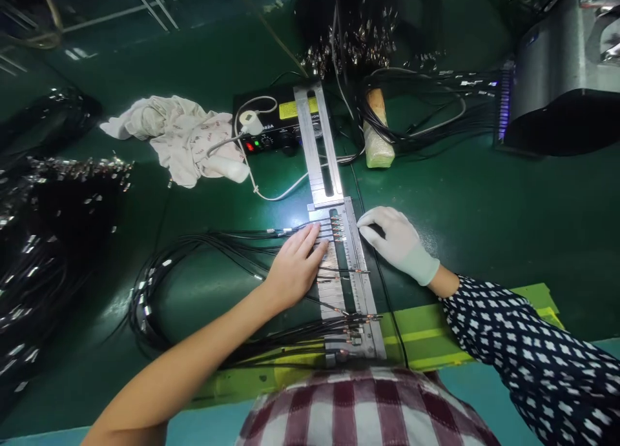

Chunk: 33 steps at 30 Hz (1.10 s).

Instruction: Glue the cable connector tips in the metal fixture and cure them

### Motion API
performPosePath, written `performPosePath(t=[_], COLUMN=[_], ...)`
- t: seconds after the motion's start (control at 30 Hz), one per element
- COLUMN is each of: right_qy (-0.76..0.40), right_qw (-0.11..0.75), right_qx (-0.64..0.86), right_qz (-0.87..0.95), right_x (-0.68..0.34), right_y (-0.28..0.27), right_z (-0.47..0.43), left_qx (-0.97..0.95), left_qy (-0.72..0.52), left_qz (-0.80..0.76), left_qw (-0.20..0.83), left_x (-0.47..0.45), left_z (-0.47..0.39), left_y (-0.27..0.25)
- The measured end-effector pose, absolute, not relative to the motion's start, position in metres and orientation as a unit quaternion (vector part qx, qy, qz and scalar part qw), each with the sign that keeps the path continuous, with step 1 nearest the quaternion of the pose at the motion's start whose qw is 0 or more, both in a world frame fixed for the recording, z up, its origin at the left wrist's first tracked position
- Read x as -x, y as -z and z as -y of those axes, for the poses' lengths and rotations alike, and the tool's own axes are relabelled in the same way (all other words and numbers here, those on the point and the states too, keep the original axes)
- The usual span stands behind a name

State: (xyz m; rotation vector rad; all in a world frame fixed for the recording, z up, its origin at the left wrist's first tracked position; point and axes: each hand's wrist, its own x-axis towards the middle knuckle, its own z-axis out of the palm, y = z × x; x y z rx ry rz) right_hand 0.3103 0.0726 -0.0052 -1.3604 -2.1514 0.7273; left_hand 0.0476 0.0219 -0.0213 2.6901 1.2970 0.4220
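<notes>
My bare left hand point(296, 266) lies over several thin black cables point(247, 235), its fingers stretched out onto a slotted metal fixture point(362, 291). Beyond the fingertips, the cables' small metal-tipped ends point(336, 228) sit side by side across the slot. My right hand point(398, 244), in a white glove, is at the fixture's right edge. Its thumb and forefinger come together in a pinch; anything between the tips is too small to make out. More cable ends point(356, 323) lie across the fixture's near part, and the cables loop away to the left.
Behind the fixture stands a black control box point(276, 139) with lit buttons, beside a crumpled white cloth point(188, 136). A wrapped block point(378, 133) and a grey metal machine point(566, 71) are to the right. Dark cable bundles point(43, 252) lie left.
</notes>
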Motion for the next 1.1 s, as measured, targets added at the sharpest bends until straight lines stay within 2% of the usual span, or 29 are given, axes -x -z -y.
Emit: performPosePath(t=[0.2,0.47,0.73,0.9,1.1], right_qy=[-0.263,-0.256,-0.266,-0.264,-0.266], right_qw=[0.249,0.256,0.252,0.254,0.245], right_qx=[0.498,0.487,0.492,0.491,0.49], right_qz=[0.788,0.795,0.79,0.79,0.793], right_x=[-0.311,-0.313,-0.312,-0.313,-0.313], right_y=[0.009,0.012,0.008,0.009,0.008], right_z=[-0.071,-0.068,-0.07,-0.07,-0.071], left_qx=[-0.878,-0.864,-0.833,-0.872,-0.878], left_qy=[-0.171,-0.141,-0.187,-0.163,-0.201], left_qz=[-0.442,-0.438,-0.51,-0.451,-0.418], left_qw=[0.066,0.205,0.1,0.098,0.117], left_x=[-0.045,-0.04,-0.002,-0.022,-0.025], left_z=[-0.015,-0.005,-0.005,-0.01,-0.018], left_y=[0.006,-0.004,-0.009,0.003,0.003])
